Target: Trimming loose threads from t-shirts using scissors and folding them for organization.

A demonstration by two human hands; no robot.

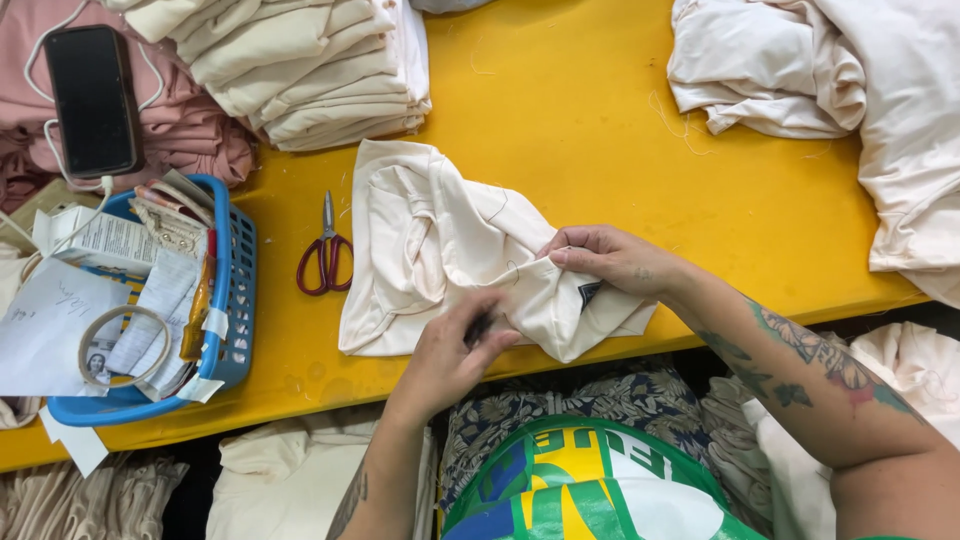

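right hand (610,258) pinches the cream garment (440,240) mid-frame, left hand (450,355) grips a small dark tool (481,326); folded stack (310,70) done upper left, loose pile (800,70) waiting upper right.

A cream garment (450,250) lay on a bright yellow tabletop (580,130), beside red-handled scissors (324,262), a blue basket (232,300) and pink folded cloth (190,125).

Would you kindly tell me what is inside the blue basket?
The blue basket holds loose papers, a small white box and a ring of tape. Whatever lies beneath the papers is covered and cannot be seen.
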